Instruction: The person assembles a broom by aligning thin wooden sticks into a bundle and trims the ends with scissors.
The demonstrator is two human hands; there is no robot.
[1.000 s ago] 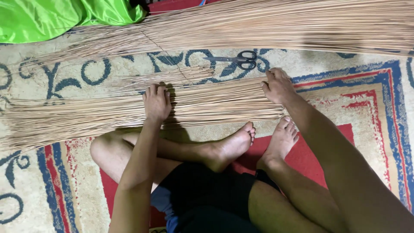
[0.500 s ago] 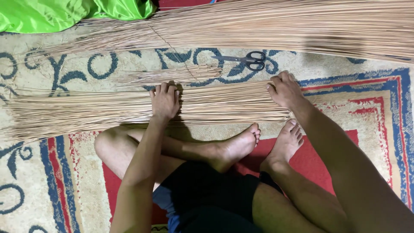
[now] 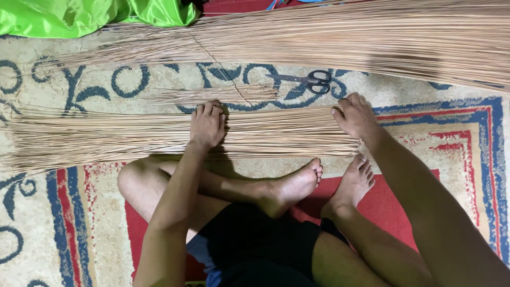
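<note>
A long flat bundle of thin tan sticks (image 3: pixel 106 138) lies across the carpet in front of my crossed legs. My left hand (image 3: pixel 207 123) rests palm down on its middle, fingers curled over the far edge. At the bundle's right, even end my right hand (image 3: pixel 355 116) presses on the sticks, fingers spread. A small thinner bunch of sticks (image 3: pixel 212 94) lies just beyond my left hand.
Black-handled scissors (image 3: pixel 311 81) lie on the patterned carpet (image 3: pixel 64 223) beyond the bundle. A much larger heap of sticks (image 3: pixel 372 37) runs along the top. Bright green cloth (image 3: pixel 79 16) sits at the top left. My bare feet (image 3: pixel 297 183) are just below the bundle.
Both hands stay pressed on the stick bundle at the same spots; the view has shifted slightly, bringing the scissors more into sight.
</note>
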